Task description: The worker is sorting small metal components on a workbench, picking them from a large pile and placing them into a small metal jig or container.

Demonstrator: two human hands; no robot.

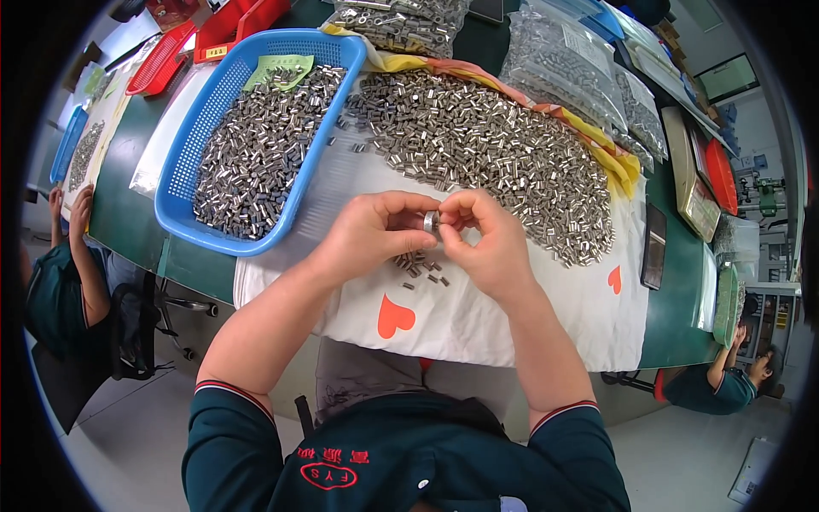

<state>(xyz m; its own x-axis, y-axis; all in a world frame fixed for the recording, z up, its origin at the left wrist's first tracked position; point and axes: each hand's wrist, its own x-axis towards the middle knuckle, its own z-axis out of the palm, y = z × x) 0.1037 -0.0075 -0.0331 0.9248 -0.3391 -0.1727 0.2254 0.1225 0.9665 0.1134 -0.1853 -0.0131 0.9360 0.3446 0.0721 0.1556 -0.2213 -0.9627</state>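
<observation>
Both hands meet above the white cloth [546,320]. My left hand [363,230] is closed, its thumb and forefinger pinching a small silver metal ring [431,222]. Close against that ring, the fingertips of my right hand [488,243] are pressed together; what they hold, if anything, is hidden. Below the hands lies a small group of short metal cylinders [435,278]. A wide heap of the same cylinders [503,141] spreads beyond the hands. To the left, a blue perforated basket [175,188] holds many more, with a green paper slip [286,68] at its far end.
A rolled yellow and orange cloth [512,81] borders the heap. Clear bags of metal parts [563,60] stand behind it. At right lies a dark phone-like slab [653,246] on the green table [674,341]. Red trays [162,60] sit far left. Other people work at both sides.
</observation>
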